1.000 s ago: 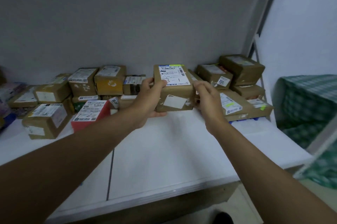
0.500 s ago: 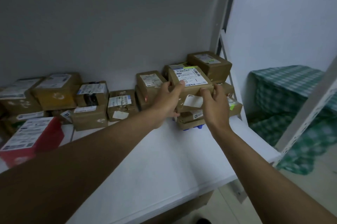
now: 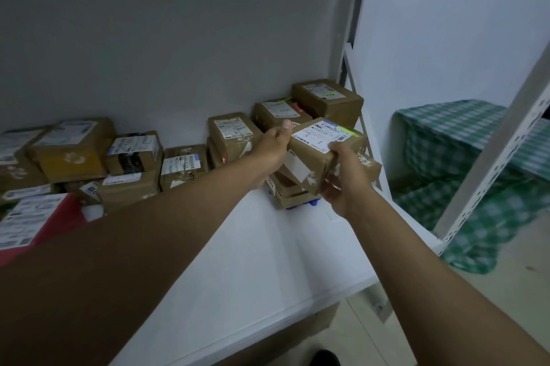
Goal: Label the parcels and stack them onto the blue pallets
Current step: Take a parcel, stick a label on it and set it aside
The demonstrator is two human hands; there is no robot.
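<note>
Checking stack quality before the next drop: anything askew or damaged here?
The held parcel, gripped by left hand and right hand, sits tilted over the right stack, not yet flat. Its near corner has scuffed white patches. The stack's lower boxes look slightly offset. Nothing spilled.

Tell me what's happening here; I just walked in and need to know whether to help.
A person is stacking parcels on a white shelf. Both hands grip one brown parcel with a white label on top: the left hand holds its left end, the right hand its near right corner. It is tilted and sits over the pile of parcels at the shelf's right end, where a bit of blue pallet shows underneath. More labelled parcels line the wall to the left.
</note>
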